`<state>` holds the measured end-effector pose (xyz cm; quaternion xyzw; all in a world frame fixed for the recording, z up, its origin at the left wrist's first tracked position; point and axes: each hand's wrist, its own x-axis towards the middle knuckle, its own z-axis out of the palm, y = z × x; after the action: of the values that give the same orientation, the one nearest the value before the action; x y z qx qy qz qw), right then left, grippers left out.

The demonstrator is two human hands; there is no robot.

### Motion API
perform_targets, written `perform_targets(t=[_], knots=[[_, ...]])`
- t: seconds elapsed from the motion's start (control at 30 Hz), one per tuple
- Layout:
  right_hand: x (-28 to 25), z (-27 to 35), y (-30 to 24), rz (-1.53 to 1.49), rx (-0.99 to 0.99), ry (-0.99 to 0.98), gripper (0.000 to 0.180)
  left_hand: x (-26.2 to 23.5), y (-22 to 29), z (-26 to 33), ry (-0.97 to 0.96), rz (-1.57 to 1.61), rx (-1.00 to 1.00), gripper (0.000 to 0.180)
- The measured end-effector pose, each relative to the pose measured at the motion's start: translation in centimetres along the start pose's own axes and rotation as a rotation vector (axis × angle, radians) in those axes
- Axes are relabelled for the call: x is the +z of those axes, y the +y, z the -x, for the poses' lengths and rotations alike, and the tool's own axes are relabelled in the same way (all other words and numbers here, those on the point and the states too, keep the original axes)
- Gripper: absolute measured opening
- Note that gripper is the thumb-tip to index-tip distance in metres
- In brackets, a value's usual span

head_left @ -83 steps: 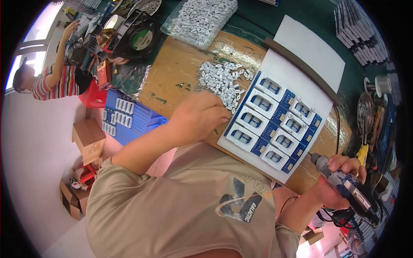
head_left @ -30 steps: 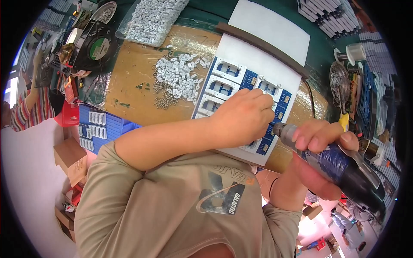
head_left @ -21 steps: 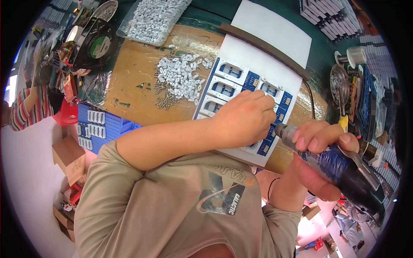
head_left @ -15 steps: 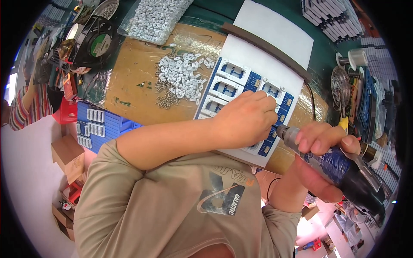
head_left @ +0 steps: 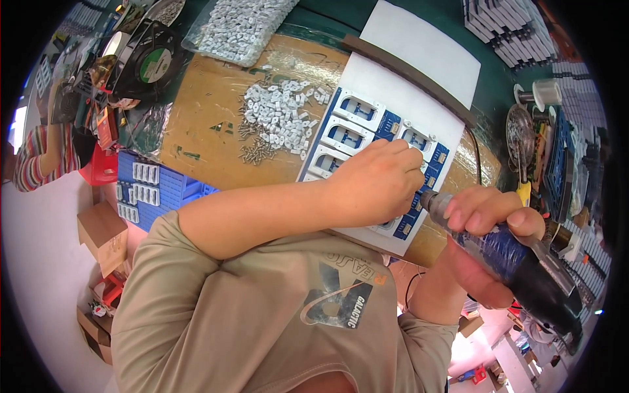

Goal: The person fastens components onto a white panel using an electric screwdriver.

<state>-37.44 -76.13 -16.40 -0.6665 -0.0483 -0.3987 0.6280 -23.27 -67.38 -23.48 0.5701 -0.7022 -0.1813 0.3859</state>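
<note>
My right hand (head_left: pixel 483 211) is wrapped round an electric screwdriver (head_left: pixel 508 259) with a blue and black body. Its metal nose points left, close to the fingers of my left hand (head_left: pixel 379 178). That hand is closed in a pinch over a blue circuit board panel (head_left: pixel 389 124); whatever the fingertips hold is hidden behind them. White plastic frames (head_left: pixel 357 108) sit in rows on the panel, partly covered by my left hand and forearm. Beneath the panel lies a white board (head_left: pixel 377 73), with a dark brown strip (head_left: pixel 409 77) across it.
Small white plastic parts (head_left: pixel 278 118) and loose screws (head_left: pixel 259 150) lie heaped left of the panel. Behind them is a clear bag of similar parts (head_left: pixel 239 26). A black fan (head_left: pixel 147 62) stands far left, a wire spool (head_left: pixel 545 90) far right. Another person's striped sleeve (head_left: pixel 49 154) shows at left.
The rear of the screwdriver has shifted slightly left and down along with my right hand. My left hand stays in its pinch over the panel.
</note>
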Motion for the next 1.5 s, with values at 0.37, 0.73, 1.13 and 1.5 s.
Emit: perform_targets(t=[0.37,0.73,1.13,1.5], knots=[[0.3,0.1,0.9,-0.081,-0.011,0.045,0.075,0.2,-0.1,0.0,0.076,0.027,0.009,0.011],[0.5,0.1,1.1,-0.003,-0.107,0.02,0.092,-0.6,0.2,0.6,0.06,0.002,0.01,0.012],[-3.2,5.5,0.2,0.274,-0.049,0.371,0.086,-9.6,-3.7,9.1,0.116,-0.464,-0.212,0.016],[-3.1,5.6,0.7,0.294,-0.053,0.338,0.085,-10.1,-2.8,11.0,0.099,-0.411,-0.299,0.017]])
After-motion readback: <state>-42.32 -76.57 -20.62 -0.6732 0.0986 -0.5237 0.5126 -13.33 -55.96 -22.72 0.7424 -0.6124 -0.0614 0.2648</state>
